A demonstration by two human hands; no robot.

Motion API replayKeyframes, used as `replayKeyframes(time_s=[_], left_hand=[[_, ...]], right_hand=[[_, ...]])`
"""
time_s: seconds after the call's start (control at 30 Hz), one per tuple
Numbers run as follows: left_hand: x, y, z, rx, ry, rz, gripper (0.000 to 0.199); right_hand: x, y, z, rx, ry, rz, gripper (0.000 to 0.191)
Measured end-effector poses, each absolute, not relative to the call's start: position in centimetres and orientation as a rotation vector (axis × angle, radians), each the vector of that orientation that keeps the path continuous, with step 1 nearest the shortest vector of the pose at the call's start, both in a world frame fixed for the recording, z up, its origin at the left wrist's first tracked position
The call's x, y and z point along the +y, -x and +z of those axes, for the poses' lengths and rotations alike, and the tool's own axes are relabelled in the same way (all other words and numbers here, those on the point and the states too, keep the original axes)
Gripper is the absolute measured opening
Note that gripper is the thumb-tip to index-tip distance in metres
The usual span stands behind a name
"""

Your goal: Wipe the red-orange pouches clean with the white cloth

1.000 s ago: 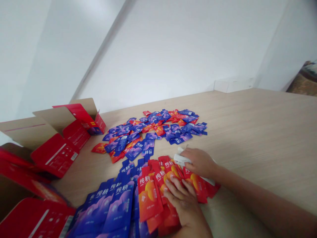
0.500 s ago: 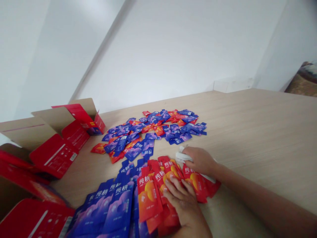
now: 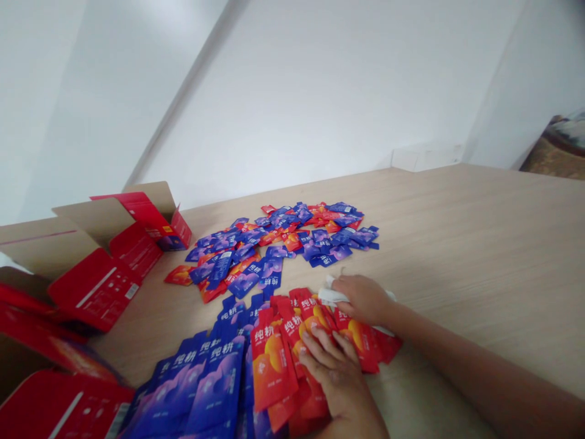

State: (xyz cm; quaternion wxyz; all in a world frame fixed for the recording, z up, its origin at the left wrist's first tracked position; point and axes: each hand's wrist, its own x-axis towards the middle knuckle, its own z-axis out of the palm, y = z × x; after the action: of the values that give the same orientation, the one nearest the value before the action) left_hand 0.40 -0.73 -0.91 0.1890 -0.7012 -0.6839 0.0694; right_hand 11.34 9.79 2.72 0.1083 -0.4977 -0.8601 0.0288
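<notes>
My left hand (image 3: 336, 372) lies flat, fingers spread, on a fanned stack of red pouches (image 3: 273, 360) printed with orange fruit. Just beyond it, my right hand (image 3: 365, 299) grips a crumpled white cloth (image 3: 333, 296) against the upper part of the red pouches at the right end. Part of the cloth shows past the wrist too, and the fingertips are partly hidden in it. To the left, overlapping rows of blue-purple pouches (image 3: 214, 381) lie face up beside the red ones.
A loose heap of mixed blue and red pouches (image 3: 269, 235) spreads across the wooden table (image 3: 457, 244) farther back. Open red cartons (image 3: 98, 286) line the left side, flaps raised. A white wall (image 3: 342, 97) rises behind, with a low white box (image 3: 425, 157) at its foot.
My right hand has shifted slightly left with the cloth over the red pouches. My left hand stays on the stack. The whole view has moved slightly.
</notes>
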Motion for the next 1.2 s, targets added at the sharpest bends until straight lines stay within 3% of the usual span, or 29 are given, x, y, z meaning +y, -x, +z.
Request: replayKeyframes(time_s=[0.23,0.47,0.67,0.8,1.0,1.2], left_hand=[[-0.8,-0.4,-1.0,-1.926,2.008,0.216,0.038],[-0.7,-0.5,-1.1,-1.931,1.958,0.196,0.037],[-0.9,-0.5,-0.8,-1.899,1.966,0.259,0.038],[-0.9,-0.6,-0.7,-1.905,1.954,0.275,0.038],[-0.8,-0.5,-0.9,-1.896,1.929,0.259,0.039],[-1.0,-0.4,-0.9,-1.868,1.938,0.299,0.038]], right_hand=[[8.4,-10.6,3.2,-2.664,1.229,0.214,0.019],[10.4,-11.6,2.1,-2.559,1.473,0.145,0.026],[9.1,-11.7,3.3,-2.55,1.236,0.218,0.037],[8.6,-11.0,3.1,-2.733,1.112,0.318,0.03],[10.1,-11.8,2.5,-2.576,1.387,0.167,0.03],[8.7,-11.0,3.2,-2.607,1.135,0.252,0.032]])
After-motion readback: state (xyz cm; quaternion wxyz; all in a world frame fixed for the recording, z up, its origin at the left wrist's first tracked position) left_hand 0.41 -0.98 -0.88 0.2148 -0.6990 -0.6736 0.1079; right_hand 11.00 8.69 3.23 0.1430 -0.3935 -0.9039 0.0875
